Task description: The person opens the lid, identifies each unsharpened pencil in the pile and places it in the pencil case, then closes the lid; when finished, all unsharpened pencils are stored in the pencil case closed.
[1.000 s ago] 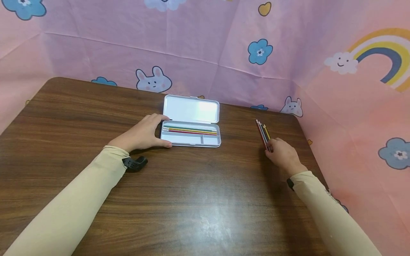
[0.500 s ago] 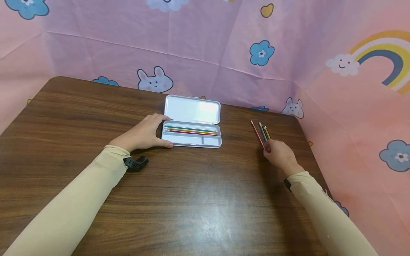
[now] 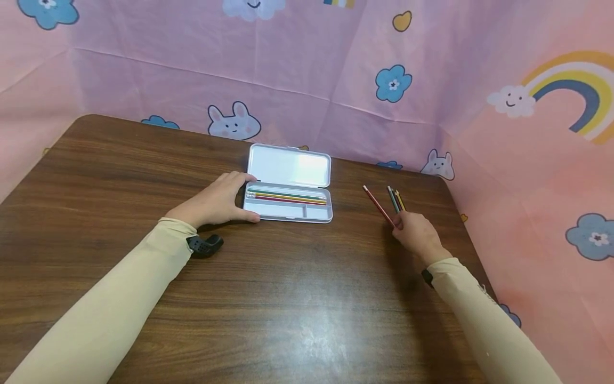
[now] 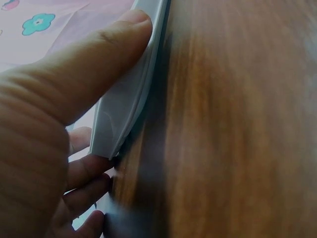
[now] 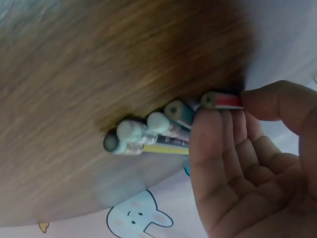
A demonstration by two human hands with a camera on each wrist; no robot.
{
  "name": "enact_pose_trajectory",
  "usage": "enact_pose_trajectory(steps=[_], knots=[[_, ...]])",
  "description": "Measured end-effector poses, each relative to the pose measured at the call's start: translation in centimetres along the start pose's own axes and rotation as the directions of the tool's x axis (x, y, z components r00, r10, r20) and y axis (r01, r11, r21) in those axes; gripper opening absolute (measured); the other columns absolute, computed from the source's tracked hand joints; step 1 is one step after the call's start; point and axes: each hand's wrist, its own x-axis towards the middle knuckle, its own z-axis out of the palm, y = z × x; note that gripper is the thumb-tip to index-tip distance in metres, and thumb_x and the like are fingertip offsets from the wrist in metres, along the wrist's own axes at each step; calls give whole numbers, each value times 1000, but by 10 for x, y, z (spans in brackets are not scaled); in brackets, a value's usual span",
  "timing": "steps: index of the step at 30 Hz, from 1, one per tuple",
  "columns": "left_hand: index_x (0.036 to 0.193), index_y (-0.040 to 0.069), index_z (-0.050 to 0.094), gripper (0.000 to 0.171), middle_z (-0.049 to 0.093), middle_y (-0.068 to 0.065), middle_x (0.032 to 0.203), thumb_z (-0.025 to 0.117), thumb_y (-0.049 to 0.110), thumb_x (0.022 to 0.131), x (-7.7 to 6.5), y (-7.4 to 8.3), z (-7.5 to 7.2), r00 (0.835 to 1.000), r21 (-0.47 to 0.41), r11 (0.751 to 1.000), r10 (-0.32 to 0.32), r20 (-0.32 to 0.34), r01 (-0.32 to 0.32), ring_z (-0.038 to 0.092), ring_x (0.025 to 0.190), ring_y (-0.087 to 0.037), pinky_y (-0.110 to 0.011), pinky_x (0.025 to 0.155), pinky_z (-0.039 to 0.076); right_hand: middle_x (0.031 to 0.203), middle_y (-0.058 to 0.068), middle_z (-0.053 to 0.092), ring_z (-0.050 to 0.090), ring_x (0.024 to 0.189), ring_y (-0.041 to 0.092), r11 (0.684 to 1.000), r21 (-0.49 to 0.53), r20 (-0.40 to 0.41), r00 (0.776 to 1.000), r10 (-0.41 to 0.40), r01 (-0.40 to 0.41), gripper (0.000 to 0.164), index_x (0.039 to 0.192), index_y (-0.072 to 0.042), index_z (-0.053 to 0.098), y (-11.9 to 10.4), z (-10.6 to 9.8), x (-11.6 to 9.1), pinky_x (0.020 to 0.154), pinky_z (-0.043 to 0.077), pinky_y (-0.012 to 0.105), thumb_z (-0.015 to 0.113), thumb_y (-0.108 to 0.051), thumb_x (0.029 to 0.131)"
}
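A white pencil case lies open on the table with its lid folded back. Green, yellow and red pencils lie in its long compartment. My left hand holds the case's left end, thumb at the front edge and fingers at the back; the left wrist view shows the thumb across the case's side. At the right, my right hand pinches a red pencil between thumb and fingers. Beside it, several other pencils, one green and one yellow, lie bunched against the fingers.
The brown wooden table reaches back to a pink and purple printed cloth hanging behind it and along the right side. A black wrist strap sticks out by the left sleeve.
The red pencil has separated from the bunch, its far end swinging left in my right hand, which shifted slightly left. My left hand keeps its hold on the case.
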Motion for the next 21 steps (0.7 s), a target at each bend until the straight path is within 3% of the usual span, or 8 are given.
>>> enact_pose_trajectory(steps=[5,10,16,21], knots=[[155,10,39,105,40,-16,157,83,65,77,-1,1,-1,1000,-5,1000,0,-1,0,33,145,-37,-62,116,32,88,10,70,60,74,25,1000,7,-23,1000,-5,5,15,105,-4,70,-1,2,1,63,50,37,71,-12,92],[155,10,39,104,40,-16,156,83,64,77,-2,2,-1,1000,-10,1000,4,-5,-4,33,145,-37,-62,116,32,88,8,72,63,75,26,998,-15,-133,989,-64,63,16,104,-5,72,-12,0,4,63,52,43,70,-12,89],[155,11,39,104,40,-16,157,83,65,77,-2,0,1,1000,-3,1000,3,-11,-3,33,145,-36,-62,116,32,90,6,72,68,80,25,979,-47,-237,949,-206,201,16,103,-8,73,-46,-3,15,67,56,48,70,-10,88],[155,11,40,104,41,-15,157,83,65,77,-3,0,1,1000,8,1000,6,-15,-6,34,145,-36,-62,116,33,93,4,69,66,81,21,939,-91,-258,903,-344,331,13,101,-10,73,-82,0,29,65,55,40,72,-8,89]])
